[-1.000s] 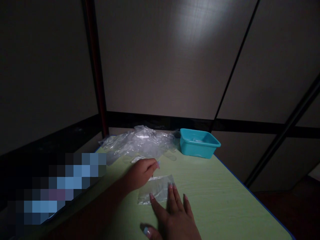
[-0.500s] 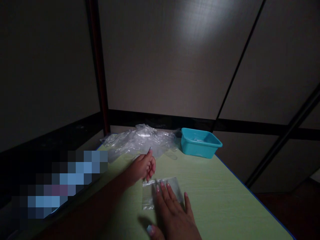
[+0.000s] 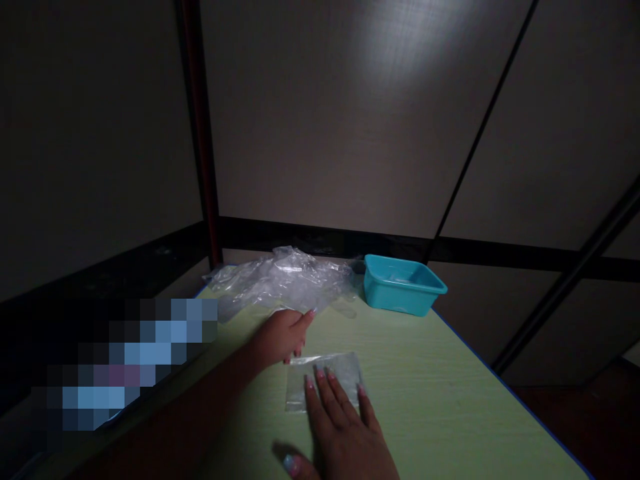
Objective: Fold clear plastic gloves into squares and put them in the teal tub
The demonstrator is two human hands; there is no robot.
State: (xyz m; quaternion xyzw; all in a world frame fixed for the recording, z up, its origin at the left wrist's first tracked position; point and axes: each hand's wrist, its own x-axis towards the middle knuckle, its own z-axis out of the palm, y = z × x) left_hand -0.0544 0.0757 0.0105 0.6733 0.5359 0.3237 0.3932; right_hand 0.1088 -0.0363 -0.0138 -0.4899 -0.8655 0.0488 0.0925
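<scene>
A small clear plastic bag (image 3: 295, 387) lies flat on the light green table (image 3: 440, 387). My right hand (image 3: 350, 433) rests palm down over its lower right part, fingers stretched and spread, the thumb out to the left. At the bag's upper left corner is my left hand (image 3: 283, 337), its fingers curled under and its thumb pointing right. Its lower fingertips are close to the bag's top edge; whether they touch it I cannot tell. I see nothing held in that hand.
A heap of crumpled clear plastic (image 3: 285, 277) lies along the table's far side. To its right, near the table edge, stands a turquoise plastic basin (image 3: 400, 293) with something clear inside. Dark panels (image 3: 320, 133) rise behind. A pixelated patch covers the left side.
My left thumb has tipped from pointing up to pointing right, and the curled fingers have drawn in slightly. The right hand has shifted a little left, still flat on the bag.
</scene>
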